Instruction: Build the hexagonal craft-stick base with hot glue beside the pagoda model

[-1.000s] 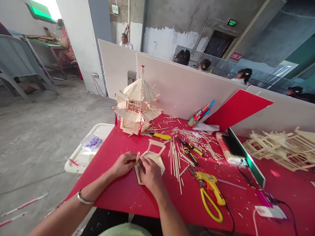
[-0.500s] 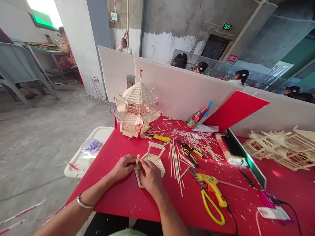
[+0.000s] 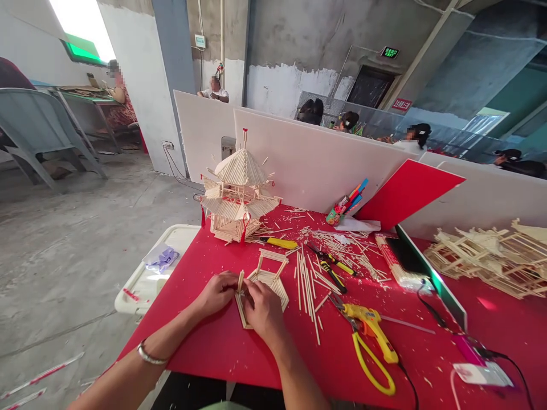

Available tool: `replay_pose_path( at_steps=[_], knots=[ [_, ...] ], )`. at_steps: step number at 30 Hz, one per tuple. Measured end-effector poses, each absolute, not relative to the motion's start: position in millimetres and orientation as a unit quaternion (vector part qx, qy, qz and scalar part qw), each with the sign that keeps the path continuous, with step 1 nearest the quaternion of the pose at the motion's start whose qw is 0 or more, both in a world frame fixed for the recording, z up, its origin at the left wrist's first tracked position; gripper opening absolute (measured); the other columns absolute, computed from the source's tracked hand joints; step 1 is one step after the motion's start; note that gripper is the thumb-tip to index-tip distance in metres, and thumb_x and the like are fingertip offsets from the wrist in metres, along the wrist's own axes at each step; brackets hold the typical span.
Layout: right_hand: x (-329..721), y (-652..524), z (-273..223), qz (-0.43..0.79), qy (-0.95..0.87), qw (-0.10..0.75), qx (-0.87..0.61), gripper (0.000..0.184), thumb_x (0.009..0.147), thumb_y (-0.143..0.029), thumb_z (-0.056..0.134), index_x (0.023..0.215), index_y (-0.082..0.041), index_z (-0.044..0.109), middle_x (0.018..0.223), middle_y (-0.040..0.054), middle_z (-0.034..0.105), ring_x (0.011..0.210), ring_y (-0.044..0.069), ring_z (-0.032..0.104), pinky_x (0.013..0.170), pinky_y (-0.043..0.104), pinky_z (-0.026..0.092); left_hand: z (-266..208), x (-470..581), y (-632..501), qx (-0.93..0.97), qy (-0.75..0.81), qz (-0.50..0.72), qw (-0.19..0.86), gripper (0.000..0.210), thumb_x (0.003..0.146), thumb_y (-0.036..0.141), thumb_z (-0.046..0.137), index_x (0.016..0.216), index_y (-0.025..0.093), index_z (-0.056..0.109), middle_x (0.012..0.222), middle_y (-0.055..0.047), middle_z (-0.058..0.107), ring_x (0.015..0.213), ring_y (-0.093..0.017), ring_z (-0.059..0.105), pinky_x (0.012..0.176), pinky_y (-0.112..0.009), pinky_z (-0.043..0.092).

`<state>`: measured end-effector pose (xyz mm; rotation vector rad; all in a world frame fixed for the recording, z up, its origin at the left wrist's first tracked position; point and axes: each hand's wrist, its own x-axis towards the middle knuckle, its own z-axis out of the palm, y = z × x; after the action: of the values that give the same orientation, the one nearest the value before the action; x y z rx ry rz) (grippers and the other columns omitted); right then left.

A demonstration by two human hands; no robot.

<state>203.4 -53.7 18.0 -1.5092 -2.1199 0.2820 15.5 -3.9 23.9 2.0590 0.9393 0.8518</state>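
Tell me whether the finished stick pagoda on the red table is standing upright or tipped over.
Upright. The stick pagoda rests on its base on the red table, its roof tiers level and its spire pointing straight up.

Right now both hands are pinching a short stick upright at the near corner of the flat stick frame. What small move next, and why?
Probably hold steady a moment: the left hand and right hand both grip the short stick, which stands upright on the stick frame. The glue gun lies aside, so the joint likely needs setting.
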Motion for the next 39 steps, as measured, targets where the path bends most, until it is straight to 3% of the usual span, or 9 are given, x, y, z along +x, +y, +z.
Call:
replay_pose_path(
  at_steps=[24, 33, 39],
  knots=[
    [203.8, -55.3, 22.4, 0.104, -0.790, 0.247, -0.551, 0.048, 0.092, -0.017, 0.063, 0.140, -0.023, 0.061, 0.111, 0.0071, 0.073, 0.104, 0.022, 0.068, 0.092, 0.031, 0.054, 18.1, 12.3, -0.7, 0.796, 0.357, 0.326, 0.365, 0.034, 0.075, 0.009, 0.047, 0.087, 0.017, 0.077, 0.093, -0.006, 0.076, 0.093, -0.021, 0.067, 0.094, -0.034, 0.051],
    [205.1, -53.2, 18.1, 0.109, -0.792, 0.246, -0.548, 0.048, 0.094, -0.021, 0.063, 0.142, -0.024, 0.059, 0.115, 0.0078, 0.073, 0.109, 0.023, 0.068, 0.094, 0.033, 0.055, 19.3, 12.3, -0.9, 0.793, 0.357, 0.330, 0.367, 0.040, 0.073, 0.008, 0.046, 0.091, 0.019, 0.079, 0.100, -0.005, 0.079, 0.093, -0.021, 0.069, 0.090, -0.033, 0.052],
    [204.6, -52.8, 17.2, 0.112, -0.791, 0.242, -0.551, 0.049, 0.093, -0.018, 0.061, 0.142, -0.022, 0.060, 0.115, 0.0088, 0.073, 0.108, 0.024, 0.068, 0.094, 0.034, 0.055, 22.0, 13.5, -2.0, 0.786, 0.364, 0.341, 0.366, 0.037, 0.073, 0.009, 0.049, 0.090, 0.018, 0.080, 0.092, -0.007, 0.078, 0.089, -0.022, 0.069, 0.089, -0.034, 0.053]
  ],
)
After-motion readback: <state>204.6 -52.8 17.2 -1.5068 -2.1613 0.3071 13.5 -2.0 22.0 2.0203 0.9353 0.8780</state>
